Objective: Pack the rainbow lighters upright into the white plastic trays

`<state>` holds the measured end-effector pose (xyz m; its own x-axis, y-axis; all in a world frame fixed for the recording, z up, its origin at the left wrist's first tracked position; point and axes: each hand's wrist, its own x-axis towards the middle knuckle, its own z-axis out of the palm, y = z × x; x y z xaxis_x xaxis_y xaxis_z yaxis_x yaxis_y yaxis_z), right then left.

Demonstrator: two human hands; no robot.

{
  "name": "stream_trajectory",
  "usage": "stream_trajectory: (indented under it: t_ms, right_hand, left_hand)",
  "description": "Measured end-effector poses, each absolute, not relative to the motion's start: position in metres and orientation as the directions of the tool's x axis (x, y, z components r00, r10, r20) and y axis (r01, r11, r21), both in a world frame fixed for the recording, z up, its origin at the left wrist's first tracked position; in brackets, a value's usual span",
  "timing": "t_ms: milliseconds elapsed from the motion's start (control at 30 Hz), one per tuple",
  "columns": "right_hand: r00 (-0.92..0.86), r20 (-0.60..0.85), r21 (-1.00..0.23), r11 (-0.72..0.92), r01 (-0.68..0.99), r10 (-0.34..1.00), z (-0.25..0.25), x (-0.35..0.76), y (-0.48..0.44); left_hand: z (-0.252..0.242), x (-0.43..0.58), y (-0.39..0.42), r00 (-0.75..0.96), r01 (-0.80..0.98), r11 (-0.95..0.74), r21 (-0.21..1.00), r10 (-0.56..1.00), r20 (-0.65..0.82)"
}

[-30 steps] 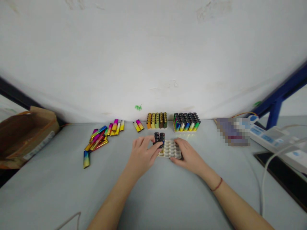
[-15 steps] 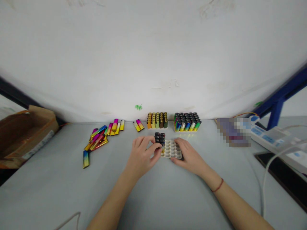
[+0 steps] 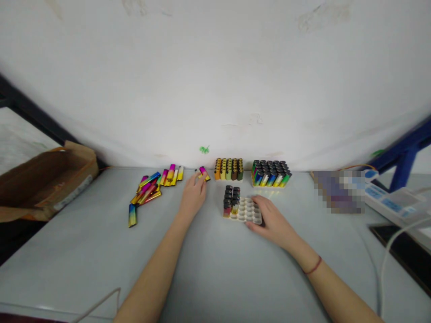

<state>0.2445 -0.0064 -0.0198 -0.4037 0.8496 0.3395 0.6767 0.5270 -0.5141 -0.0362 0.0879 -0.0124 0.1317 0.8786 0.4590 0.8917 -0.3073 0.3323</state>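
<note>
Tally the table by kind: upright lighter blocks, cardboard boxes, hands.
Upright lighter blocks: 3 (orange-to-green lighter block, black-capped rainbow lighter block, part-filled white plastic tray)
Brown cardboard box: 1
Hands: 2 (left hand at a pink-and-yellow lighter, right hand at the tray)
Total: 6

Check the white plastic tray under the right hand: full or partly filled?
Partly filled. The white plastic tray holds upright dark-capped lighters only at its left end; remaining sockets are empty. The right hand steadies it.
</note>
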Motion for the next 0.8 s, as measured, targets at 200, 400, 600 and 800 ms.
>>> stream_trajectory:
  t_ms: [200,400,600,800]
  right_hand:
    - [-0.385,0.347,-0.526,0.517,0.675,0.856,-0.02,0.244,-0.007]
    - [-0.384,0.333,-0.534,0.508,0.676,0.861,-0.018,0.244,-0.007]
    - [-0.404,0.329,-0.518,0.52,0.679,0.854,-0.018,0.244,-0.006]
    - [-0.396,0.338,-0.517,0.52,0.68,0.854,-0.017,0.244,-0.007]
  left_hand:
    - [-0.015,-0.03,0.113,0.224,0.909,-0.328,0.255,0.904,0.363]
    - [-0.012,-0.042,0.082,0.268,0.873,-0.383,0.303,0.894,0.359]
    - [-0.002,-0.045,0.06,0.239,0.901,-0.337,0.273,0.911,0.335]
    - [0.0,-0.038,0.063,0.135,0.971,-0.201,0.131,0.909,0.395]
